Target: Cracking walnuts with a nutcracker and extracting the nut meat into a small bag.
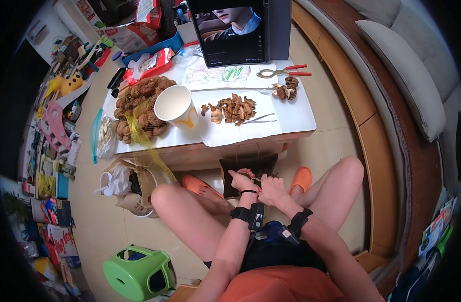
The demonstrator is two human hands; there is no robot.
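Observation:
My left hand (242, 183) and my right hand (272, 190) are close together between my knees, over a dark open container (230, 166) on the floor. Both are closed. A thin metallic piece and a bit of red show between them, but what they grip is too small to make out. On the table ahead, brown walnut pieces (236, 108) lie on white paper beside a thin metal pick (260, 119). A white paper cup (176, 106) stands left of them, against a yellow net bag of whole walnuts (142, 103). Red-handled nutcracker pliers (283, 71) and several dark walnuts (286, 89) lie at the right.
A tablet (233, 35) stands at the table's back. A red package (152, 64) and a clear zip bag (106, 135) lie at the table's left. Below are a trash bin (135, 190) with crumpled paper and a green stool (132, 272). A sofa (406, 75) runs along the right.

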